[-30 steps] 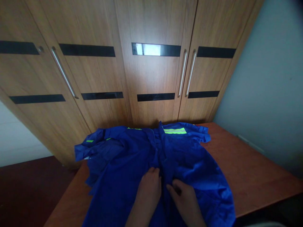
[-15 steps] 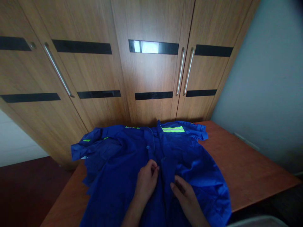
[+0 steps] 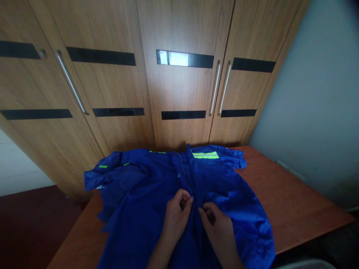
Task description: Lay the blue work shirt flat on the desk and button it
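- Blue work shirt (image 3: 140, 201): lies spread front-up on the desk (image 3: 294, 201), collar end away from the person, hem end toward them. Cloth is rumpled along both sides; the left sleeve hangs past the desk edge.
- Front placket: runs down the middle of the shirt; one blue button (image 3: 178, 175) shows on it, just beyond the hands.
- Left hand (image 3: 176, 215): rests on the placket, fingers curled, thumb and forefinger pinched narrow on a fold of the shirt's front edge.
- Right hand (image 3: 218, 228): lies just beside the left, fingertips nearly meeting it, fingers bent in a narrow grip on the opposite front edge (whether a button sits between the fingers cannot be told).
- Reflective strips: one yellow-green band (image 3: 205, 155) on the far chest panel; smaller yellow-green marks (image 3: 103, 166) on the left sleeve.
- Desk: reddish-brown wood, bare to the right of the shirt.
- Wardrobe (image 3: 179, 86): wood-grain doors with black inlay bars and long metal handles (image 3: 215, 87), standing directly behind the desk.
- Wall (image 3: 316, 104): pale grey, to the right.
- Floor (image 3: 28, 224): dark, lower left.
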`<action>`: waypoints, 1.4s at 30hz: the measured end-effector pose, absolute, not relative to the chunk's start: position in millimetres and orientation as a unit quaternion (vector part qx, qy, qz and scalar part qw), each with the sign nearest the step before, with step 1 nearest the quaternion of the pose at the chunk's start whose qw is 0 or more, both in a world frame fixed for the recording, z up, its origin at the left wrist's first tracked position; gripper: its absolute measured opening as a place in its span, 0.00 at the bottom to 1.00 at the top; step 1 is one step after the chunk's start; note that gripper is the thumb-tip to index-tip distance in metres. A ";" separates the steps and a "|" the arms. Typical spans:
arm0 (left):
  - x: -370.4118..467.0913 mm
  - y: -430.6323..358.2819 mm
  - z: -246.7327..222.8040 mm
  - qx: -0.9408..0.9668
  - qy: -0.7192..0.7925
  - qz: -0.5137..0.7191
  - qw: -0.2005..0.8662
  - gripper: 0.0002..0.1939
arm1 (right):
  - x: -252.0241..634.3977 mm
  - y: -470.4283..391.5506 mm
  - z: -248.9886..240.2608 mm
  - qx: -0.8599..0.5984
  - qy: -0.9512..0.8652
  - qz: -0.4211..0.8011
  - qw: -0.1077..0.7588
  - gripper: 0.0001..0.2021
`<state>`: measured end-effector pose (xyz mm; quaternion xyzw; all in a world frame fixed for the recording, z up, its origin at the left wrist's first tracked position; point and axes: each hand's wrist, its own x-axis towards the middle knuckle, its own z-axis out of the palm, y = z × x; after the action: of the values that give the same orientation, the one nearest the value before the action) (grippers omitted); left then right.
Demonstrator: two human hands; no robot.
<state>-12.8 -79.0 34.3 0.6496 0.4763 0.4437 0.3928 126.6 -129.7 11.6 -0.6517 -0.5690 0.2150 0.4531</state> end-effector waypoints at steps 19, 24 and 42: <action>-6.9 -79.4 34.9 0.670 0.488 0.408 0.383 0.04 | 123.0 -123.6 16.4 -0.567 -0.596 0.304 0.481 0.09; -7.7 -81.0 37.0 0.661 0.483 0.402 0.410 0.04 | 122.5 -122.1 14.1 -0.574 -0.608 0.288 0.466 0.09; -13.2 -72.1 29.2 0.571 0.508 0.431 0.480 0.05 | 144.2 -125.2 8.7 -0.622 -0.622 0.145 0.453 0.13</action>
<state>-13.2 -72.1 29.2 0.5705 0.5075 0.4314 0.4805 144.2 -125.2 8.7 -0.6218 -0.6223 0.1449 0.4528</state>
